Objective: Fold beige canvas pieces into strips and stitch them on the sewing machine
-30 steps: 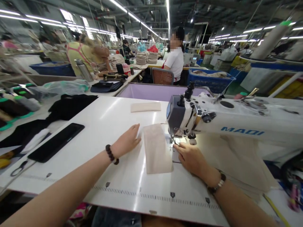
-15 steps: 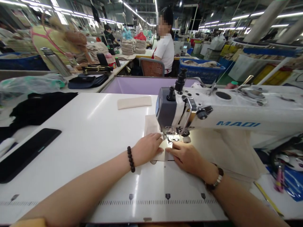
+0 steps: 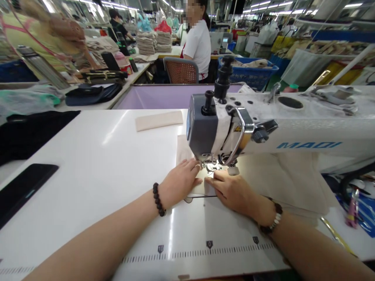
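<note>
A sewing machine (image 3: 205,128) with a lit needle area stands at centre right. Beige fabric (image 3: 183,149) lies under its presser foot and reaches out to the left of the head. My left hand (image 3: 181,178) rests on this fabric left of the foot, its fingers spread. Just in front of the foot, my right hand (image 3: 233,191) presses fingertips down on the cloth; its fingers are extended and it holds nothing. Further back on the white table (image 3: 123,156) is a folded beige strip (image 3: 159,120). A larger beige cloth (image 3: 287,179) is spread right of my right hand.
A dark phone (image 3: 27,187) and black cloth (image 3: 35,128) lie at the left. Yellow-handled tweezers (image 3: 336,236) and a pink tool (image 3: 353,210) are at the right. Behind the table are a purple panel (image 3: 164,96), a chair (image 3: 181,70) and a seated person (image 3: 197,43).
The view has tilted down slightly and moved closer to the machine. Both hands stay on the fabric by the presser foot, with little visible shift.
</note>
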Demonstrator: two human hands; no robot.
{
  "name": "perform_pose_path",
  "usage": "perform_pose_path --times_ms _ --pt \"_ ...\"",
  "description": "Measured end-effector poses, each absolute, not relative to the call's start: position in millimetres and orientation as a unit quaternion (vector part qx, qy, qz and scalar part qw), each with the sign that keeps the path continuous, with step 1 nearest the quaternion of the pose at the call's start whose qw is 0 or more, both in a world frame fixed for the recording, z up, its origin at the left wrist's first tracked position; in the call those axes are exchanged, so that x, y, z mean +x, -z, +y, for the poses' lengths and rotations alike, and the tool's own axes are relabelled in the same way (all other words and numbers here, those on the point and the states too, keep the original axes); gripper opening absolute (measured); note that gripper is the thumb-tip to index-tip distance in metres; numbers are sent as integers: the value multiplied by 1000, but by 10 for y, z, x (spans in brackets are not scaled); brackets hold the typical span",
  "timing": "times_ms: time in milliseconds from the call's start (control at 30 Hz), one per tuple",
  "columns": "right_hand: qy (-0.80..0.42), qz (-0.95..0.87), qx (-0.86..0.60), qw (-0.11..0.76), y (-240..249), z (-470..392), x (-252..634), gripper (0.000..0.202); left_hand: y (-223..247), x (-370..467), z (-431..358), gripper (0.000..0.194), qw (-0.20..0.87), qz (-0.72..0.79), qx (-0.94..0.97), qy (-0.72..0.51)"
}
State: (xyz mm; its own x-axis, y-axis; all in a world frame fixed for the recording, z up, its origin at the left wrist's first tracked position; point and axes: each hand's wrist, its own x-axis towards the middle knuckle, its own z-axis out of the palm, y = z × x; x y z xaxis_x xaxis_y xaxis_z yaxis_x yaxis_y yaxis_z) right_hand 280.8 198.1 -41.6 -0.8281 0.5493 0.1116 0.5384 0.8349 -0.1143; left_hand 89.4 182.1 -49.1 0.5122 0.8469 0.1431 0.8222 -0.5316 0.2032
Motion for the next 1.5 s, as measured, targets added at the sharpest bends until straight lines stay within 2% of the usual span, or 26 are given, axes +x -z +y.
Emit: perform_pose_path --times_ms 600,1200,1300,1500 --pt "-39 -953 -292 69 382 1967 2794 17 514 894 1813 16 55 491 863 -107" --pt "-54 -950 -305 48 405 1979 2791 23 504 881 1857 19 54 491 862 -114" --pt "-62 -957 -279 46 431 1985 2826 22 455 865 1817 10 50 460 882 -92" --pt "-69 -973 -217 41 450 1984 2892 22 360 850 1670 17 108 394 911 -56"
